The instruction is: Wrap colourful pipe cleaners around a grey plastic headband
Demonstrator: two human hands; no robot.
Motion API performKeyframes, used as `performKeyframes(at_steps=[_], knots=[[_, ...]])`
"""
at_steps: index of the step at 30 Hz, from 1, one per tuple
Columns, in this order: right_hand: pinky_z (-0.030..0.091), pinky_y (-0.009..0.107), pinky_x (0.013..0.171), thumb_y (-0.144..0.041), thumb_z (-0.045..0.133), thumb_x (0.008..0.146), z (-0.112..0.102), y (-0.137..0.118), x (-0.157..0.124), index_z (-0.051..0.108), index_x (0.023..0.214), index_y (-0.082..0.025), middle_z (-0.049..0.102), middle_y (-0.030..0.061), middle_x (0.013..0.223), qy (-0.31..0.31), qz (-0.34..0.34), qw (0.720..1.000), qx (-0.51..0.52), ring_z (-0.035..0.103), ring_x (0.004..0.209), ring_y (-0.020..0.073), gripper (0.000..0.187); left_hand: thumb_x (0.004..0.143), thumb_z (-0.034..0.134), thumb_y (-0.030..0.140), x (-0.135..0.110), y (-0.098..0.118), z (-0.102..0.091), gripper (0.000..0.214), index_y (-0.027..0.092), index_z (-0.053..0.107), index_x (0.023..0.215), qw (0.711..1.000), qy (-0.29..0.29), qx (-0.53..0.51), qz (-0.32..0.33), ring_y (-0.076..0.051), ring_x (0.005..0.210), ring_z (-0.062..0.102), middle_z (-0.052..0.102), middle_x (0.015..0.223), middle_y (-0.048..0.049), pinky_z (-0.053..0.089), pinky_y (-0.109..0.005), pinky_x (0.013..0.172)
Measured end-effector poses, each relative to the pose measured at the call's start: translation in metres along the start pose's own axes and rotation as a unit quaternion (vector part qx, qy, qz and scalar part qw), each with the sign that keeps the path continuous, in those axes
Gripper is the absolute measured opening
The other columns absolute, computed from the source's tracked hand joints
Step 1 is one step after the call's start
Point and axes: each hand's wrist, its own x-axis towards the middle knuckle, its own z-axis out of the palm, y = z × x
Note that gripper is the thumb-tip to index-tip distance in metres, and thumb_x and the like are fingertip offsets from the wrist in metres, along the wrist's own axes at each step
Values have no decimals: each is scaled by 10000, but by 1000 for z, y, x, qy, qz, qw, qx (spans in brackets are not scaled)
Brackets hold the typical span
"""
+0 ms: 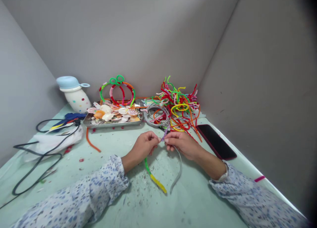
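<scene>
My left hand [145,145] and my right hand [179,143] meet at the middle of the pale green table [119,162], both pinched on a thin curved headband [178,170]. One side of the band is wrapped in green and yellow pipe cleaner [155,179]; the other side is bare grey. A purple pipe cleaner [165,134] sticks up between my fingertips at the band's top.
A metal tray of seashells [112,115] sits behind, with wrapped headbands [118,88] standing in it. A tangle of coloured pipe cleaners [179,104] and grey bare bands [156,115] lies at the back right. A dark phone [216,141] lies right. Black cables [42,152], a white jar [75,96] left.
</scene>
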Motion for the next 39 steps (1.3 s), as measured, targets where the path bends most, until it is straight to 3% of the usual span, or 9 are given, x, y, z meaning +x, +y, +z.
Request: performKeyframes(at_steps=[8, 15, 21, 39], knots=[[415, 211, 505, -207, 623, 708, 5, 0, -2, 636, 740, -129, 618, -11, 564, 35, -37, 993, -108, 535, 481, 78, 85, 753, 556, 292, 2, -5, 0, 171, 176, 476, 656, 1000, -13, 19, -5, -62, 337, 341, 411, 401, 79, 253, -173, 348], [407, 208, 491, -199, 577, 719, 8, -1, -2, 618, 738, -143, 595, -20, 546, 50, -44, 986, -153, 522, 473, 81, 73, 725, 530, 221, 0, -1, -1, 72, 156, 541, 756, 998, -48, 29, 12, -68, 401, 408, 469, 504, 61, 275, -170, 372], [419, 215, 509, -202, 580, 717, 11, -1, -3, 596, 730, -162, 584, -30, 553, 40, -68, 983, -165, 530, 493, 93, 45, 752, 517, 274, -2, 0, -1, 130, 152, 562, 741, 996, -51, 67, -21, -67, 367, 336, 416, 436, 68, 238, -177, 353], [421, 219, 498, -227, 584, 736, 11, 5, -1, 554, 764, -164, 567, -33, 586, 20, -86, 981, -175, 521, 503, 94, 75, 742, 514, 249, 2, -6, 0, 107, 154, 547, 706, 998, -55, 27, -8, -59, 363, 311, 388, 420, 79, 201, -188, 372]])
